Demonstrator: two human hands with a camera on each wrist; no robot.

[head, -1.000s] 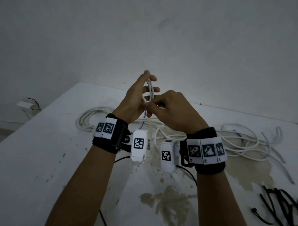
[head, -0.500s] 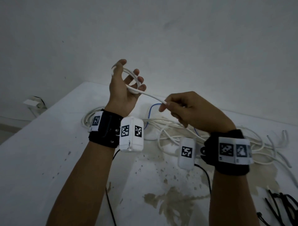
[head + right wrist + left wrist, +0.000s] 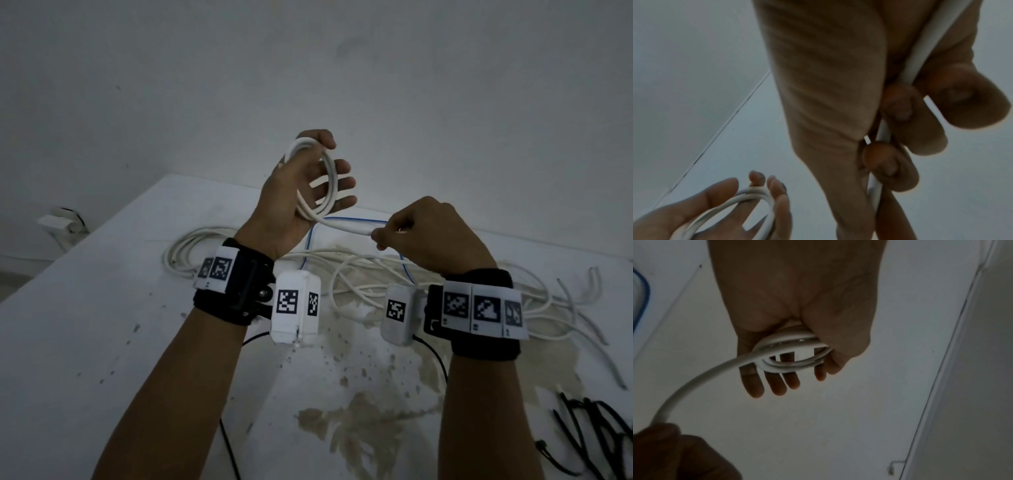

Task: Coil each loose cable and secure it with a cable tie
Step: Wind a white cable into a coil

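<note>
Nearest to the camera, low at the right, a bunch of black ties (image 3: pixel 596 435) lies on the table (image 3: pixel 85 342), well apart from both hands.

Above the table, the right hand (image 3: pixel 428 236) is raised, with its fingers (image 3: pixel 892 168) curled round the cable (image 3: pixel 346 227). Thumb and index finger pinch the white strand at the hand's left side, and the wrist view shows the strand running on through the palm, under the other curled fingers. From this pinch the cable goes in a short, almost straight span to the left and a little up, to the left hand (image 3: pixel 294 192).

The left hand is higher and a little farther. Its fingers (image 3: pixel 777 386) are nearly straight and spread, so the hand is not closed round anything. The coil (image 3: pixel 791 353) of a few white turns lies on the palm, across the base of the fingers. The top of the coil is hooked over the index finger, and the thumb lies beside it; I cannot tell if the thumb presses it. The fingertips reach out beyond the coil.

Below and behind the hands, loose white cables (image 3: pixel 376 270) lie tangled on the table, and one thin blue cable (image 3: pixel 310 246) loops among them. Beyond is a plain wall (image 3: pixel 445 102).
</note>
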